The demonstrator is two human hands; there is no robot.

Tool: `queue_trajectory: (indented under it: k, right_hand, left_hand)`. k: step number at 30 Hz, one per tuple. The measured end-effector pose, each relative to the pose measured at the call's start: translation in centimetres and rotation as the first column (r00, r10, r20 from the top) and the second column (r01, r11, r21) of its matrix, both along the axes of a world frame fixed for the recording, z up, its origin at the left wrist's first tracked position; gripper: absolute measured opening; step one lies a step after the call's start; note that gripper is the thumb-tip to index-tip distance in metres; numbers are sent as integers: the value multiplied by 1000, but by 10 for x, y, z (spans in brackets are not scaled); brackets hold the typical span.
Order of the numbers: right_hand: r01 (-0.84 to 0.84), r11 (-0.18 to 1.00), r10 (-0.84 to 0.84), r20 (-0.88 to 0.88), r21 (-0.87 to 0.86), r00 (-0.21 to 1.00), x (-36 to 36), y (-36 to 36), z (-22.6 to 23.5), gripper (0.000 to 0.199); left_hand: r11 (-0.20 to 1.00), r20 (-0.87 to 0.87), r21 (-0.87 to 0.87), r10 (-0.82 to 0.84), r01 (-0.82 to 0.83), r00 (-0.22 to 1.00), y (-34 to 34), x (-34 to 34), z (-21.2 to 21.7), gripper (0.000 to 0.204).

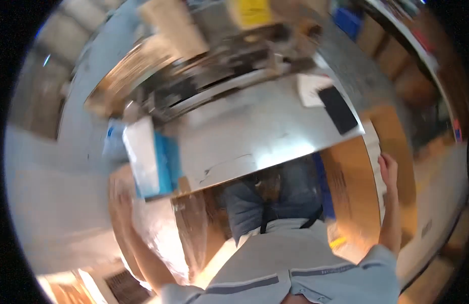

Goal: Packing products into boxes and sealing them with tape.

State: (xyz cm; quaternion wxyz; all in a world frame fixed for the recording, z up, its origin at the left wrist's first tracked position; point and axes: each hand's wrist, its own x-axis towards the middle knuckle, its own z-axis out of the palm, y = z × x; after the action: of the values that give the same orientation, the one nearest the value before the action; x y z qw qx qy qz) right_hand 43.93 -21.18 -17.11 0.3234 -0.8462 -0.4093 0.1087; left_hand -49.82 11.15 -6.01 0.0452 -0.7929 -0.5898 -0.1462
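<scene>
My left hand (124,205) reaches down into a cardboard box lined with clear plastic (166,238) on the left. Motion smears its fingers, so what it touches cannot be told. On the right, my right hand (389,169) is at an open cardboard box (353,182). Its fingers look bent against a row of white pieces (374,152) standing along the inside of that box. Whether it grips one of them is too blurred to see. Between my hands lies a shiny metal worktable (229,139).
A white and blue box (151,157) stands at the table's left corner. A dark phone-like slab (338,109) and a white sheet (311,90) lie at the right edge. Behind the table runs blurred machinery (219,76), with a yellow object (253,12) beyond.
</scene>
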Motion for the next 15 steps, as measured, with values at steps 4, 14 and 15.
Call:
queue_trajectory:
  k: [4, 14, 15]
  right_hand:
    - [-50, 971, 70, -77, 233, 995, -11, 31, 39, 22]
    - [-150, 939, 222, -213, 309, 951, -105, 82, 117, 23]
    - [-191, 935, 254, -189, 300, 949, -110, 91, 122, 24]
  left_hand:
    - [961, 537, -180, 275, -210, 798, 67, 154, 14, 57]
    - [918, 395, 215, 231, -334, 889, 67, 170, 39, 22]
    - [906, 369, 244, 243, -345, 897, 62, 182, 47, 19]
